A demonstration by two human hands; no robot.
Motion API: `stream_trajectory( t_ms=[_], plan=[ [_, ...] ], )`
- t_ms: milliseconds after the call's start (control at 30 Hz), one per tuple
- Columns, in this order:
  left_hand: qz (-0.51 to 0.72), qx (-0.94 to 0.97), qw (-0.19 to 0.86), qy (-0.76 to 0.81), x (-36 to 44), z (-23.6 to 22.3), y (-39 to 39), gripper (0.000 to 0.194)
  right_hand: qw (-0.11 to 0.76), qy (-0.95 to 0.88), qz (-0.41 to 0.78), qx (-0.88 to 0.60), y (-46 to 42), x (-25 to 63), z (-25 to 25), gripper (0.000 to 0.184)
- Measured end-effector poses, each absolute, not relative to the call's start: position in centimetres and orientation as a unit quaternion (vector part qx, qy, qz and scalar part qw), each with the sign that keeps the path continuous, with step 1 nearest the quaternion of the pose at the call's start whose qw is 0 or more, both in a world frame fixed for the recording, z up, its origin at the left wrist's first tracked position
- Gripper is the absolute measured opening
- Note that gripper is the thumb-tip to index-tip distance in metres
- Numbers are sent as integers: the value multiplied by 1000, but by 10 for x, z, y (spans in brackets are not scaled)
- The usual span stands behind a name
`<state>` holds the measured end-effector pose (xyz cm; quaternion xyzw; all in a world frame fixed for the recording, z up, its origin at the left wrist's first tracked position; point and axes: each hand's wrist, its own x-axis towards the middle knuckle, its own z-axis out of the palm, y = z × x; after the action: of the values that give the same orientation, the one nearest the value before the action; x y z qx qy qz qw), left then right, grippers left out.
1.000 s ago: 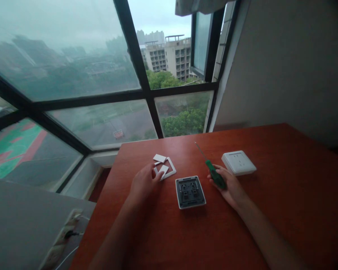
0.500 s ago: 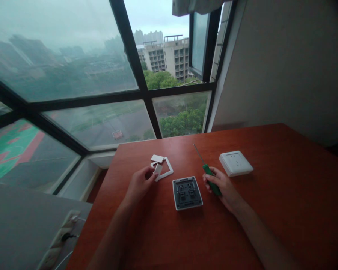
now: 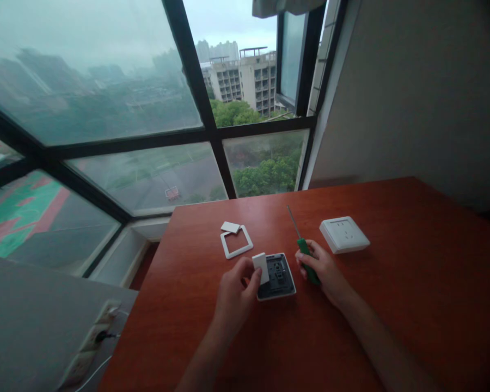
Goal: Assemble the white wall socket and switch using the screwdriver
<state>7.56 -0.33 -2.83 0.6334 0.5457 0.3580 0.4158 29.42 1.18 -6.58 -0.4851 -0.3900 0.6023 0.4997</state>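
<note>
My left hand (image 3: 236, 291) pinches a small white switch key (image 3: 262, 267) and holds it upright over the left side of a grey switch base (image 3: 279, 277) lying on the red-brown table (image 3: 392, 305). Just right of the base, my right hand (image 3: 322, 267) is closed around the green handle of a screwdriver (image 3: 303, 247), whose thin shaft points away toward the window. A white square frame (image 3: 236, 242) and another white key (image 3: 230, 227) lie on the table beyond my left hand.
A white wall socket (image 3: 344, 234) lies to the right of the screwdriver. Large windows stand behind the table's far edge. At lower left, beyond the table's edge, a power strip (image 3: 90, 347) with a plugged cable sits on a grey ledge.
My left hand lifted a white key from inside the frame and carried it right to the switch base. My right hand keeps its hold on the screwdriver, hardly moving.
</note>
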Motion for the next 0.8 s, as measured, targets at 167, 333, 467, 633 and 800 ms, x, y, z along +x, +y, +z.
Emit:
stream_trajectory(
  t_ms=[167,333,467,633,800],
  plan=[
    [379,593,472,531,71,-28,3,28,486,-397,606,-489,11,292,-63,26],
    [358,594,475,541,73,-33,6,28,474,-399,610,-493,10,291,-57,28],
    [350,609,447,554,76,-36,3,21,470,-400,610,-497,9,291,-54,29],
    [311,662,420,537,75,-31,1,17,467,-402,607,-502,9,290,-53,31],
    [299,698,344,552,73,-30,1,9,466,-407,600,-507,10,289,-54,32]
  ],
)
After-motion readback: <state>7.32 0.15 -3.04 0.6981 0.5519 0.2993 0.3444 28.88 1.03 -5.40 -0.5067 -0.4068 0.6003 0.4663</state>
